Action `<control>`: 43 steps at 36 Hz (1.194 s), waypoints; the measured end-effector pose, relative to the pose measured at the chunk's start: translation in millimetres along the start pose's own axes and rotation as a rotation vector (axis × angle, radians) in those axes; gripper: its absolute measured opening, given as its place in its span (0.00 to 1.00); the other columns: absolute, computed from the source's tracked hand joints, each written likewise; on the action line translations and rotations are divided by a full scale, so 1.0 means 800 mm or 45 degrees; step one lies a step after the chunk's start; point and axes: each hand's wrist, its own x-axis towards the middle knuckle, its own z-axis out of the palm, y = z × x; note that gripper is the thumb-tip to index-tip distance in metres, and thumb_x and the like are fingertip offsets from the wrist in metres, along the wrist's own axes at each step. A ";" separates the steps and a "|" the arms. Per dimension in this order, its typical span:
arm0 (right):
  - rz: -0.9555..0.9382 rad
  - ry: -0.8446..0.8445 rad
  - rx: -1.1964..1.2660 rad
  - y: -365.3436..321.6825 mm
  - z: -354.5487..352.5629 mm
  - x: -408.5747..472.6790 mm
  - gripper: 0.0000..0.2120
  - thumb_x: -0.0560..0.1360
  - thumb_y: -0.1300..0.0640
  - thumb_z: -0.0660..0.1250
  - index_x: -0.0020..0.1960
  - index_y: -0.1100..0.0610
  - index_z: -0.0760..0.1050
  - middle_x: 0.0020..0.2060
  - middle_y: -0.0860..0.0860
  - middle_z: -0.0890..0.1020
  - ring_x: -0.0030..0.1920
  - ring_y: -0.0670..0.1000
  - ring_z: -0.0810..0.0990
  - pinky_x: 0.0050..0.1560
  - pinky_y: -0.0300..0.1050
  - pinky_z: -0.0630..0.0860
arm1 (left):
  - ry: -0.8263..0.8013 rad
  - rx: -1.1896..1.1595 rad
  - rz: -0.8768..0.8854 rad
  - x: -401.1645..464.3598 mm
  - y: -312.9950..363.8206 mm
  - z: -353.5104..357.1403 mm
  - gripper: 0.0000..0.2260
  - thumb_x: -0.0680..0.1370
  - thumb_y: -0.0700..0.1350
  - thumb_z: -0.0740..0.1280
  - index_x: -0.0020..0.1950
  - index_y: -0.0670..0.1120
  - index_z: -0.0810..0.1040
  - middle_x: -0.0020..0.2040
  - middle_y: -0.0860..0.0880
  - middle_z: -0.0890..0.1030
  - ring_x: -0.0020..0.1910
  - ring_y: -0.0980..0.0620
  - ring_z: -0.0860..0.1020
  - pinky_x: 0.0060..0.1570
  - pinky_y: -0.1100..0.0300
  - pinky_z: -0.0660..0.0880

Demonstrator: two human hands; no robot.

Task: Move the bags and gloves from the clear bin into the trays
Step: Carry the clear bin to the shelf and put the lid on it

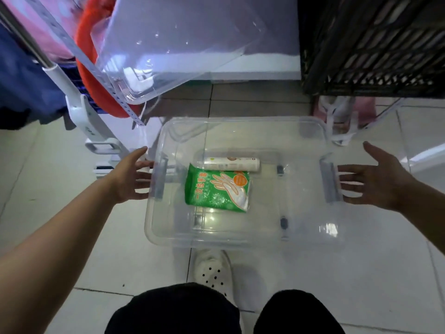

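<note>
I see the bin point(240, 233) open on top, with bare floor inside right of the glove pack point(218, 190) and roll point(231, 164). A black crate point(375, 44) and clear lid point(173, 42) overhang behind.

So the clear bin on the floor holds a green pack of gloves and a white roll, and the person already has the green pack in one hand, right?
Not quite. The green pack of gloves lies on the floor of the clear bin, beside the white roll. The head view shows the left hand and the right hand open at the bin's two ends, holding nothing.
</note>
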 end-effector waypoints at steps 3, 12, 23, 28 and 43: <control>-0.026 -0.033 -0.044 -0.001 -0.006 0.006 0.41 0.64 0.30 0.70 0.63 0.61 0.77 0.57 0.61 0.81 0.58 0.63 0.79 0.49 0.61 0.79 | 0.001 0.044 0.032 0.004 -0.003 -0.004 0.30 0.75 0.69 0.61 0.64 0.47 0.79 0.62 0.39 0.79 0.60 0.38 0.77 0.51 0.44 0.76; -0.191 0.009 -0.379 0.003 0.009 -0.007 0.34 0.72 0.35 0.66 0.65 0.61 0.74 0.54 0.61 0.80 0.53 0.62 0.79 0.54 0.58 0.78 | 0.143 0.396 0.072 -0.001 0.010 0.012 0.30 0.75 0.69 0.62 0.63 0.45 0.76 0.61 0.39 0.80 0.56 0.38 0.79 0.50 0.46 0.78; -1.207 0.712 -1.948 0.103 0.048 0.020 0.42 0.71 0.26 0.40 0.79 0.43 0.35 0.79 0.50 0.36 0.79 0.56 0.36 0.75 0.65 0.46 | 1.011 1.683 0.998 0.005 0.127 0.091 0.35 0.77 0.56 0.65 0.80 0.53 0.54 0.82 0.45 0.52 0.80 0.43 0.49 0.75 0.38 0.47; -1.203 0.848 -2.025 0.134 0.057 0.043 0.40 0.74 0.29 0.44 0.79 0.49 0.57 0.79 0.54 0.58 0.78 0.57 0.55 0.69 0.70 0.59 | 1.117 1.852 0.930 0.045 0.149 0.107 0.32 0.76 0.46 0.63 0.79 0.47 0.56 0.80 0.44 0.60 0.79 0.41 0.53 0.73 0.34 0.43; -1.128 0.825 -1.986 0.141 0.053 0.062 0.39 0.73 0.27 0.48 0.80 0.42 0.51 0.80 0.48 0.51 0.80 0.50 0.44 0.73 0.63 0.53 | 1.189 1.592 1.016 0.041 0.157 0.089 0.09 0.80 0.39 0.66 0.59 0.41 0.72 0.56 0.40 0.74 0.50 0.37 0.78 0.43 0.48 0.74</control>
